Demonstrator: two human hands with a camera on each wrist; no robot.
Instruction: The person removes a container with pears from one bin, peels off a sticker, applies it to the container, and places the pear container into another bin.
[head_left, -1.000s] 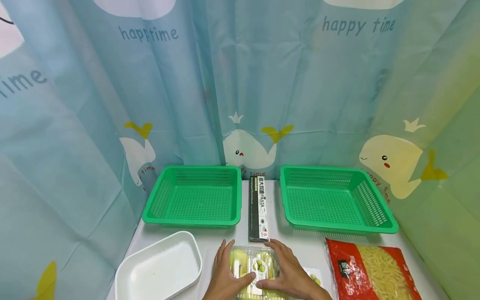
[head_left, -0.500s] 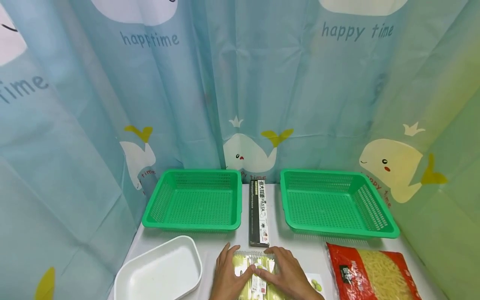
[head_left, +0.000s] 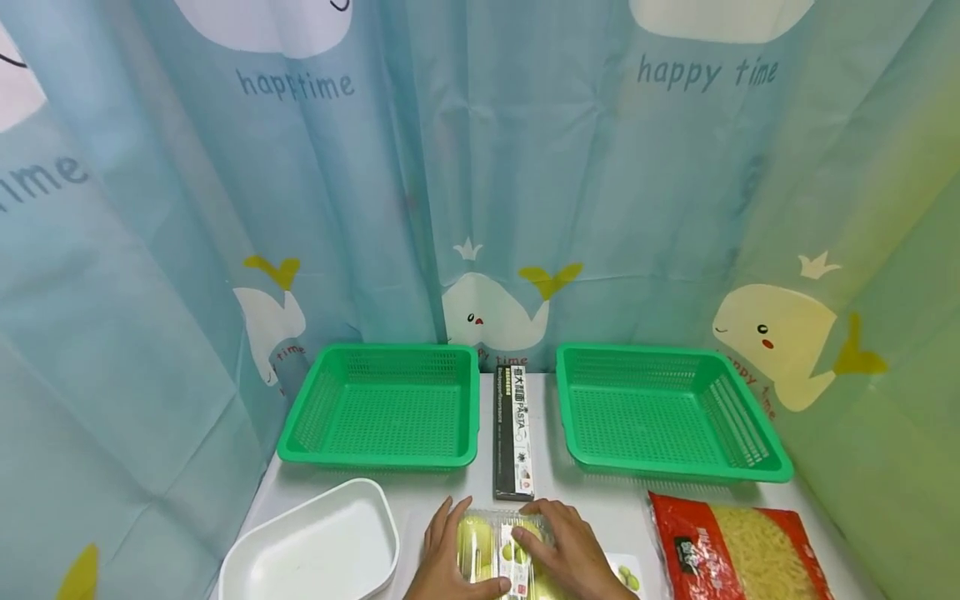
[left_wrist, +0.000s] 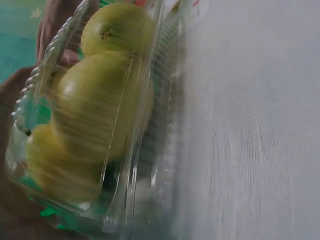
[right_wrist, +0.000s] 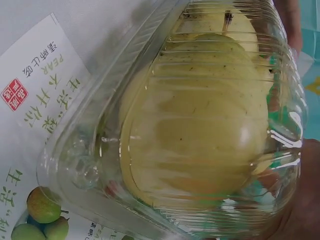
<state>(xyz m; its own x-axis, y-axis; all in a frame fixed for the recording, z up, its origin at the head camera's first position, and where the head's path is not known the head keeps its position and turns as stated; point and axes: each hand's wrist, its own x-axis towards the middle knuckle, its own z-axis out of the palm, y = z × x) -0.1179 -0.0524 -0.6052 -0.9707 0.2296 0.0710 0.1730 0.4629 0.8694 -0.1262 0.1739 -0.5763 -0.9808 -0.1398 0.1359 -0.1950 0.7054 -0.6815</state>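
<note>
A clear plastic clamshell box (head_left: pixel 475 542) of yellow-green pears (right_wrist: pixel 195 120) sits on the white table at the bottom centre of the head view. A white label (head_left: pixel 516 575) with a pear picture lies on its lid. My left hand (head_left: pixel 447 560) grips the box's left side, its thumb on the lid near the label's lower part. From the right, my right hand (head_left: pixel 567 546) holds the box with fingers at its far edge and thumb over the label's upper part. In both wrist views the hands are partly hidden behind the box.
A printed pear label card (head_left: pixel 625 571) lies right of the box. Further right is a red pasta bag (head_left: pixel 693 546). A black-and-white pasta box (head_left: pixel 513 442) stands between two green baskets (head_left: pixel 378 460) at the back. A white tray (head_left: pixel 322 542) sits on the left.
The thumbs, together over the label half a second ago, have parted: the left moved nearer to me, the right stays at the upper label. The head view has shifted slightly.
</note>
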